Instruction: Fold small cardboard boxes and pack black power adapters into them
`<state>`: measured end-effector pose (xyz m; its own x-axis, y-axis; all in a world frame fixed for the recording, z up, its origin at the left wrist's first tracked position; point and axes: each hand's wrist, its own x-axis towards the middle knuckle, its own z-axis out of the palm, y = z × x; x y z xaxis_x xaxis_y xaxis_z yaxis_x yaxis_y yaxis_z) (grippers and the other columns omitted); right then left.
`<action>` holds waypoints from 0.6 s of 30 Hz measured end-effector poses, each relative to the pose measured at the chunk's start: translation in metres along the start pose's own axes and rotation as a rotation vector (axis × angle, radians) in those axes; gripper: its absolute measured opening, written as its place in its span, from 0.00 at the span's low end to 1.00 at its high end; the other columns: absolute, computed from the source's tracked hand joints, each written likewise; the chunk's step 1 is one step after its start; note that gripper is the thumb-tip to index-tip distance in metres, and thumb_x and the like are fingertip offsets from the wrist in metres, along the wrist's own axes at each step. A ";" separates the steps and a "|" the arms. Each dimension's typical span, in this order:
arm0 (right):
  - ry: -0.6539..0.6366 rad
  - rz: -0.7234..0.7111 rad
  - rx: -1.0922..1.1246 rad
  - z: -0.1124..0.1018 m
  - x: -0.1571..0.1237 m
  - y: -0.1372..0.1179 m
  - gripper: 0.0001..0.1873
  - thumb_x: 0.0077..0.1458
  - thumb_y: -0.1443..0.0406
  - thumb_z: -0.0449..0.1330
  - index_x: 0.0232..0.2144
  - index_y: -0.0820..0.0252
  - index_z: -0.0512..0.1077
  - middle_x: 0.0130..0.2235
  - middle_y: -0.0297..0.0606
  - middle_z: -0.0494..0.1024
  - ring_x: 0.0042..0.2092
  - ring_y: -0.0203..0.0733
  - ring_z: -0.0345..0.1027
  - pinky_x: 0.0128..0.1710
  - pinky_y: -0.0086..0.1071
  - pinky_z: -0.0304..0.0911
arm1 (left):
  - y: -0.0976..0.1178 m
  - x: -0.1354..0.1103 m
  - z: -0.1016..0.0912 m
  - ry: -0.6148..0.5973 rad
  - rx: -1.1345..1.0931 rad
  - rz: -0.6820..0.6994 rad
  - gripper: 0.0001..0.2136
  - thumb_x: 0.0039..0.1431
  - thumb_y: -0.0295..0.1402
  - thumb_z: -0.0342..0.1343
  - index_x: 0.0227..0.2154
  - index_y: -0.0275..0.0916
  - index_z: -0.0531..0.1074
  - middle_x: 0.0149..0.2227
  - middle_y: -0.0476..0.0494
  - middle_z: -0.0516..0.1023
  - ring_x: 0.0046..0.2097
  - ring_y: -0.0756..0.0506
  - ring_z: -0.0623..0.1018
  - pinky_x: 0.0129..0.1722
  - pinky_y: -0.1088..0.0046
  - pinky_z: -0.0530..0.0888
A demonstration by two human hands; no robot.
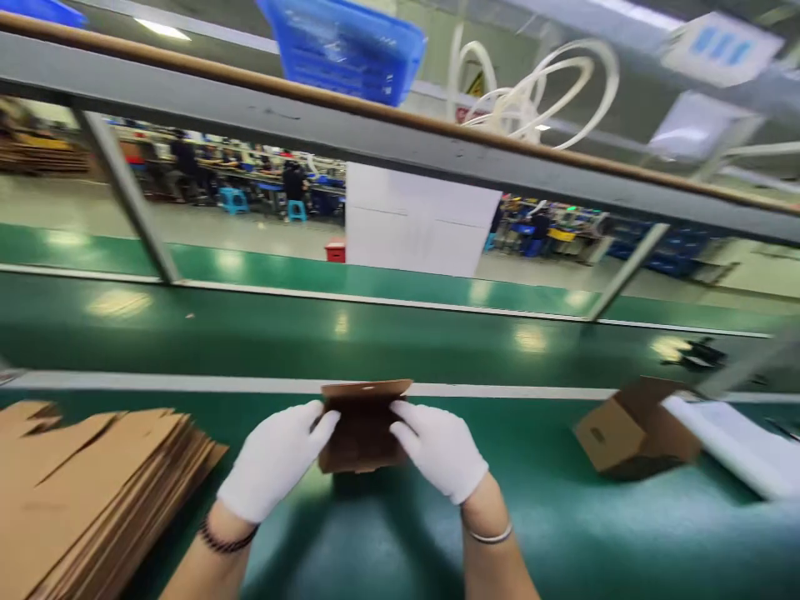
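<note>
1. Cardboard, brown: a small carton is held between both gloved hands just above the green worktop, its top flap tilted up and away.
2. Left hand: white glove, fingers closed against the carton's left side. A dark beaded band sits at that wrist.
3. Right hand: white glove, fingers pinching the carton's right side, with a thin metal bangle at the wrist. Gripping both sides at once probably keeps the walls square.
4. Left of the left hand, near: a stack of flat blanks, fanned out, likely kept there for easy reach.
5. Right of the right hand, well apart: a formed box lies on its side, with white sheets just beside it.
6. Beyond both hands: a dark green belt, with a white strip between it and the worktop.
7. Farther off and above: a grey frame rail with a sheet of white paper hanging from it. A blue crate and coiled white tubing are overhead. People at benches far behind are blurred.
</note>
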<state>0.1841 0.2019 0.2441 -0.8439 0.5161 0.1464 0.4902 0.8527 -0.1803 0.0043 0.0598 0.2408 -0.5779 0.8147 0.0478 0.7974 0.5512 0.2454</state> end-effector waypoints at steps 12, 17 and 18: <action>0.012 -0.040 -0.030 0.014 0.004 0.002 0.19 0.64 0.62 0.51 0.53 0.52 0.74 0.46 0.38 0.81 0.45 0.45 0.77 0.43 0.36 0.73 | 0.002 -0.001 0.002 0.017 -0.042 -0.001 0.16 0.67 0.37 0.43 0.24 0.40 0.64 0.27 0.46 0.75 0.33 0.44 0.75 0.32 0.69 0.62; 0.014 -0.023 0.035 0.020 0.004 0.005 0.20 0.62 0.59 0.49 0.52 0.51 0.75 0.50 0.36 0.79 0.48 0.48 0.76 0.46 0.38 0.73 | 0.003 -0.004 0.004 0.092 -0.069 0.021 0.16 0.67 0.38 0.43 0.25 0.40 0.66 0.28 0.45 0.76 0.33 0.44 0.76 0.33 0.70 0.64; 0.017 -0.015 0.059 0.022 0.004 0.006 0.21 0.62 0.57 0.49 0.52 0.50 0.75 0.50 0.35 0.79 0.49 0.48 0.76 0.46 0.38 0.73 | 0.004 -0.006 0.003 0.105 -0.080 0.020 0.16 0.67 0.39 0.44 0.25 0.40 0.67 0.28 0.46 0.76 0.33 0.44 0.77 0.32 0.70 0.64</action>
<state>0.1794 0.2073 0.2224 -0.8472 0.5049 0.1655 0.4633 0.8544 -0.2351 0.0113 0.0580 0.2381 -0.5803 0.7997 0.1539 0.7950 0.5153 0.3199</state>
